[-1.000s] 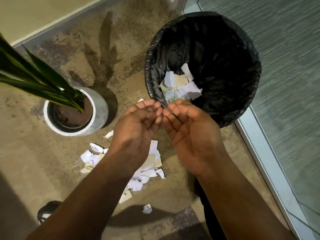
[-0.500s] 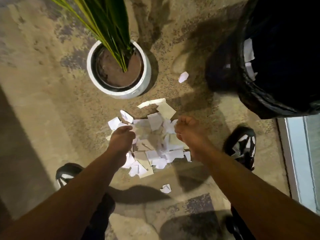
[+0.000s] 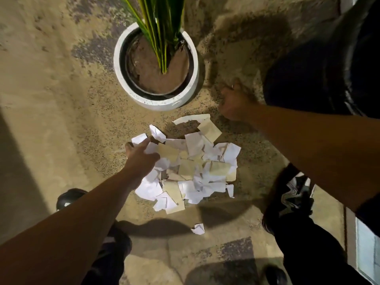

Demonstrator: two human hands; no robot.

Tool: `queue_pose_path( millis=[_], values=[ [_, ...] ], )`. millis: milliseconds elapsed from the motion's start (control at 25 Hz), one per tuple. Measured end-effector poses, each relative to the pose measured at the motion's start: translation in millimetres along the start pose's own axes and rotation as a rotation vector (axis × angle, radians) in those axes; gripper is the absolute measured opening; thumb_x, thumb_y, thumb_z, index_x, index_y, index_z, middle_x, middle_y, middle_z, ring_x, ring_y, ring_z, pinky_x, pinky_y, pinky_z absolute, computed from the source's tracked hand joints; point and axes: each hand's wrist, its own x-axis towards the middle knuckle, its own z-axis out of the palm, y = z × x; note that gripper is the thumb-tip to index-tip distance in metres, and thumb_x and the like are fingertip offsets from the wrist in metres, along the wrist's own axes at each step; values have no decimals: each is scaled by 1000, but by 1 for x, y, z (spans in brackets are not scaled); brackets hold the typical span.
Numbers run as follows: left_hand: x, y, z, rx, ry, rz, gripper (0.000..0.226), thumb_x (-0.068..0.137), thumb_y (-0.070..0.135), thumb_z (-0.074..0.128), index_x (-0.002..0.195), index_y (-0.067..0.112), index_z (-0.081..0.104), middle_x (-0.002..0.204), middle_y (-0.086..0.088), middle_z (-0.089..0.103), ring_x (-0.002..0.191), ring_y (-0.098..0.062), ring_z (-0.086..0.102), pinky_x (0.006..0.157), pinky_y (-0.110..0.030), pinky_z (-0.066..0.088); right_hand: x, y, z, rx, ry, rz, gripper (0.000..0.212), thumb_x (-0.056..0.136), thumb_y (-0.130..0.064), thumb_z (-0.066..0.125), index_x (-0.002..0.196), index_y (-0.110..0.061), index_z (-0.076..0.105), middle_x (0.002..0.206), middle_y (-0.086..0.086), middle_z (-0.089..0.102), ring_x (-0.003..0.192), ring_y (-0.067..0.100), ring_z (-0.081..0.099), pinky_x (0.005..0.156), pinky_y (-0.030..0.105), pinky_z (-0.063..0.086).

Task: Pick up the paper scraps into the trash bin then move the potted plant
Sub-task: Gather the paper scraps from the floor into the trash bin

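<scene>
Paper scraps (image 3: pixel 191 169), one heap under spread left hand (image 3: pixel 139 159); right hand (image 3: pixel 234 103) curled, contents unclear; one potted plant (image 3: pixel 156 66).

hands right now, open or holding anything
left hand: open, fingers resting on the paper scraps
right hand: curled by the floor, cannot tell if it holds anything

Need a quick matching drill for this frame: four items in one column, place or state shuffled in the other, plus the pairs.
1. left hand
2. right hand
3. potted plant
4. lone scrap

A. lies apart, nearer the person than the pile
B. rests on the paper pile's left edge
C. stands beyond the pile
D. lowered between pot and trash bin

Pairs: 1-B, 2-D, 3-C, 4-A
</scene>
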Motion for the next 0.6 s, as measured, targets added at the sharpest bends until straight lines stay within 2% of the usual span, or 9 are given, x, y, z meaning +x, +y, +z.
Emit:
queue_pose_path(
  millis=[80, 160, 200, 280, 360, 480, 520, 600],
  values=[
    [6, 2, 1, 29, -18, -18, 67, 91, 11, 67, 151, 27, 43, 159, -6, 7, 119, -31, 45, 84, -26, 45, -5, -2, 12, 19, 103, 12, 56, 95, -22, 57, 147, -9, 38, 163, 14, 18, 149, 35, 20, 120, 46, 25],
    [7, 3, 3, 56, -35, -28, 72, 90, 10, 67, 153, 28, 39, 165, -3, -10, 134, -36, 39, 91, -30, 43, -18, -10, 34, 47, 155, -87, 51, 91, -13, 59, 139, -4, 47, 157, 15, 32, 143, 37, 31, 116, 43, 32],
    [7, 3, 5, 66, -32, -18, 72, 90, 9, 66, 154, 27, 38, 165, -1, -10, 135, -36, 39, 91, -28, 43, -25, -16, 47, 54, 152, -147, 51, 90, -10, 57, 140, -2, 48, 156, 16, 35, 143, 37, 32, 116, 41, 33],
    [7, 4, 9, 78, 5, 41, 69, 89, 7, 66, 152, 20, 39, 160, -2, 6, 127, -33, 45, 85, -22, 49, -44, -27, 70, 105, 158, -208, 56, 90, -12, 55, 144, -1, 43, 156, 15, 35, 143, 36, 32, 115, 40, 33],
    [9, 4, 12, 71, 33, 102, 71, 87, 6, 70, 150, 18, 40, 145, -3, 24, 115, -28, 49, 73, -19, 55, -62, -34, 89, 272, 170, -175, 61, 89, -27, 60, 142, -4, 42, 152, 15, 35, 136, 35, 36, 110, 40, 37],
    [12, 3, 18, -108, -53, 103, 86, 77, 3, 81, 148, 24, 37, 133, -6, 42, 110, -26, 54, 61, -17, 55, -78, -43, 110, 495, 74, -115, 78, 79, -50, 73, 140, -11, 44, 150, 16, 33, 134, 35, 34, 109, 44, 39],
    [10, 4, 20, -157, -91, 97, 88, 75, 1, 83, 147, 23, 37, 127, -5, 48, 107, -23, 57, 58, -16, 54, -80, -47, 113, 550, 50, -92, 80, 76, -50, 77, 139, -14, 45, 149, 15, 34, 133, 34, 36, 107, 43, 40],
    [3, 8, 27, -205, -164, 90, 87, 74, -5, 82, 146, 20, 39, 116, -1, 54, 96, -16, 58, 59, -16, 53, -79, -55, 115, 618, 14, -70, 74, 72, -37, 84, 134, -16, 48, 140, 12, 43, 126, 32, 44, 101, 41, 46]
  ],
)
